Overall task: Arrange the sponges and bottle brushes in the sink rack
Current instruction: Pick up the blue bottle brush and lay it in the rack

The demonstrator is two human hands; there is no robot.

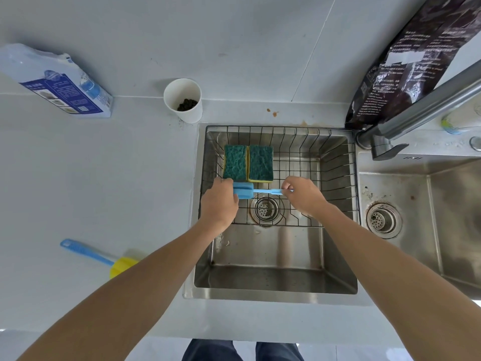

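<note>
A black wire sink rack [335,152] sits in the back half of the steel sink [273,256]. Two green-topped yellow sponges [235,162] [261,163] lie side by side in its left part. Just in front of them a blue bottle brush [246,190] lies crosswise. My left hand [218,201] grips its blue foam head and my right hand [303,195] pinches its thin handle. A second bottle brush [99,256], blue handle with a yellow foam head, lies on the counter at the lower left.
A white paper cup [183,100] with dark bits stands behind the sink's left corner. A blue-and-white packet [57,82] lies far left. A dark bag [421,61] and the tap [426,105] are at the right, beside a second sink basin [416,204].
</note>
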